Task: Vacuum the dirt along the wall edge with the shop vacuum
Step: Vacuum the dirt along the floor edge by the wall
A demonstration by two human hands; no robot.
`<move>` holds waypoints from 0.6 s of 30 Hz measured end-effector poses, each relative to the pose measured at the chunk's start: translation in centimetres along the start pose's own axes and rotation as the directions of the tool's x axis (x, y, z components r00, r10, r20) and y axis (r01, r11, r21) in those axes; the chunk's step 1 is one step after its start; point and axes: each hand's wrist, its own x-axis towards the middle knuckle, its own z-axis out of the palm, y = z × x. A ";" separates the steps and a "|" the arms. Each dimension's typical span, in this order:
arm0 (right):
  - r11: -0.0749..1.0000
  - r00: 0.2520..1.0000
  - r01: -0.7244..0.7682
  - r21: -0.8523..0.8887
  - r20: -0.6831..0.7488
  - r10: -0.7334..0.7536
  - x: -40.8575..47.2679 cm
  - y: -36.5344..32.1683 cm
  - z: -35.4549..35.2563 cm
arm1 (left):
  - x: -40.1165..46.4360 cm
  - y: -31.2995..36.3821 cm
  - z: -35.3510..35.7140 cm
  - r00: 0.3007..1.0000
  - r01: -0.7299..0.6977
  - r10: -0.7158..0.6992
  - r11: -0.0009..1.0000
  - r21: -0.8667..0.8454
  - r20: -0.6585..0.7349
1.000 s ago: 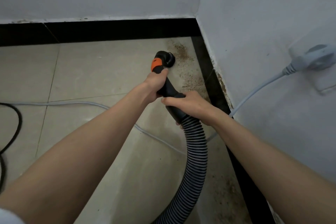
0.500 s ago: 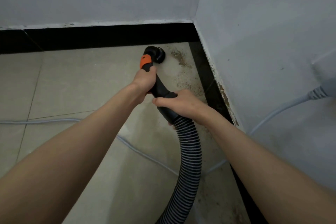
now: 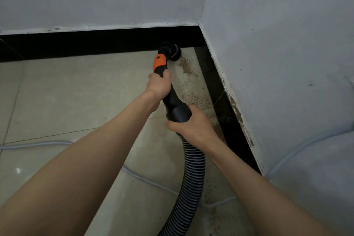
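Brown dirt point(image 3: 193, 90) streaks floor right of hands, along wall edge. Left hand point(image 3: 160, 85) grips nozzle point(image 3: 169, 51) neck; right hand point(image 3: 188, 123) clasps hose point(image 3: 191, 174) cuff. Step: suctioning corner. Next: draw nozzle back along streak.

Ribbed hose point(image 3: 193, 170) runs off the near edge; the vacuum body is out of view. Right hand point(image 3: 188, 123) hides the hose joint. Grey cable point(image 3: 34, 144) is cut off at left.

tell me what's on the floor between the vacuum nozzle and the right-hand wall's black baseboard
In the head view, a strip of brown dirt lies on the tile between the nozzle and the black baseboard, trailing back along the wall edge. Nothing else lies there.
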 end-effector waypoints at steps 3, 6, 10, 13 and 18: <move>0.998 0.999 0.052 -0.030 0.006 -0.052 0.3 0.1 0.4 | 0.2 -0.8 -0.6 0.999 0.005 -0.006 0.999 -0.031 -0.054; 0.990 0.992 0.106 -0.091 0.072 -0.099 0.3 0.0 1.0 | 0.0 -2.1 -2.2 0.990 0.011 -0.016 0.999 -0.037 -0.139; 0.988 0.988 0.117 -0.096 0.113 -0.106 0.5 0.4 1.6 | -0.2 -3.0 -3.0 0.986 0.016 -0.018 1.000 -0.015 -0.167; 0.995 0.993 0.075 -0.063 0.097 -0.069 0.6 1.1 1.3 | -0.6 -2.8 -2.2 0.991 0.019 -0.018 1.000 0.002 -0.129; 0.999 0.999 0.044 -0.005 0.023 -0.044 0.5 1.3 0.8 | -0.4 -1.5 -0.8 0.999 -0.004 0.005 1.000 0.023 -0.053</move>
